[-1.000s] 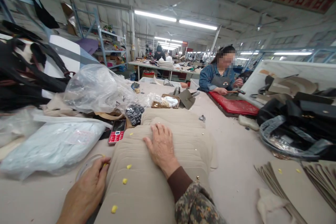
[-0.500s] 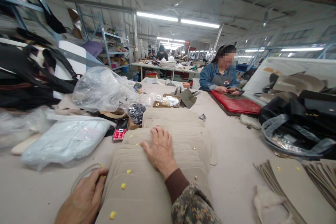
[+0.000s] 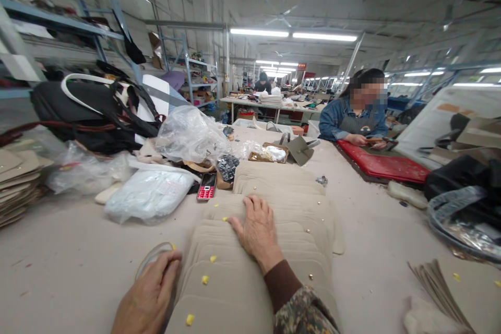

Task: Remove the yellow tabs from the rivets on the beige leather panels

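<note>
Head view: I see a fanned stack of beige panels (image 3: 230, 292) lying on the worktable (image 3: 78, 266). The right hand (image 3: 257, 229) rests on the stack, open and palm down; at the stack's left edge, the left hand (image 3: 151, 292) curls beside a thin loop (image 3: 146, 257), gripping it or not, I cannot tell. A red-keyed phone (image 3: 206, 191) lies left of the stack.

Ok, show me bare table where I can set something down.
Bare table lies between the left hand, packet and left pile, and, on the other side, between the middle pile, red board and right pile. It is crowded around the phone and plastic bag.
</note>
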`<move>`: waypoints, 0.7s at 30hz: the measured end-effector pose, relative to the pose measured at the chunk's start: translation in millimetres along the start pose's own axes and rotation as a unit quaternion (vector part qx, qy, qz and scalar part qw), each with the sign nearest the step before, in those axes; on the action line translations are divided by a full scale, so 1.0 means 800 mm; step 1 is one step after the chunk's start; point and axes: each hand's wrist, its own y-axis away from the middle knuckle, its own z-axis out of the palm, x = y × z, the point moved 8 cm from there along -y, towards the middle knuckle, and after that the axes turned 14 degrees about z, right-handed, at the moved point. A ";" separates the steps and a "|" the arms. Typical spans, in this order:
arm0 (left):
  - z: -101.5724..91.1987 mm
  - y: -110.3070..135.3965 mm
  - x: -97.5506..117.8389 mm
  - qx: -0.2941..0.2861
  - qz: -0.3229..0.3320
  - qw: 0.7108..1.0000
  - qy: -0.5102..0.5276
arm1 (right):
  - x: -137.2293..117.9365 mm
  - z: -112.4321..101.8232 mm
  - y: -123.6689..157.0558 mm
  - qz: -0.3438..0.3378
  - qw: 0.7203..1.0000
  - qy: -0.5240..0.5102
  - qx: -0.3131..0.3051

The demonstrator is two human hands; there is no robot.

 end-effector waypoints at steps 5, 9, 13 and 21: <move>-0.045 0.013 0.033 0.101 0.060 0.991 0.068 | 0.002 0.001 -0.003 0.002 0.999 -0.048 -0.009; -0.059 0.036 0.101 0.060 0.131 0.973 0.179 | 0.015 -0.021 -0.010 0.050 0.969 -0.240 -0.038; -0.065 0.063 0.160 0.028 0.176 0.950 0.255 | 0.015 -0.065 0.029 0.044 0.940 -0.309 -0.139; -0.053 0.091 0.225 -0.048 0.244 0.945 0.213 | -0.007 -0.181 0.170 -0.085 0.906 -0.346 -0.229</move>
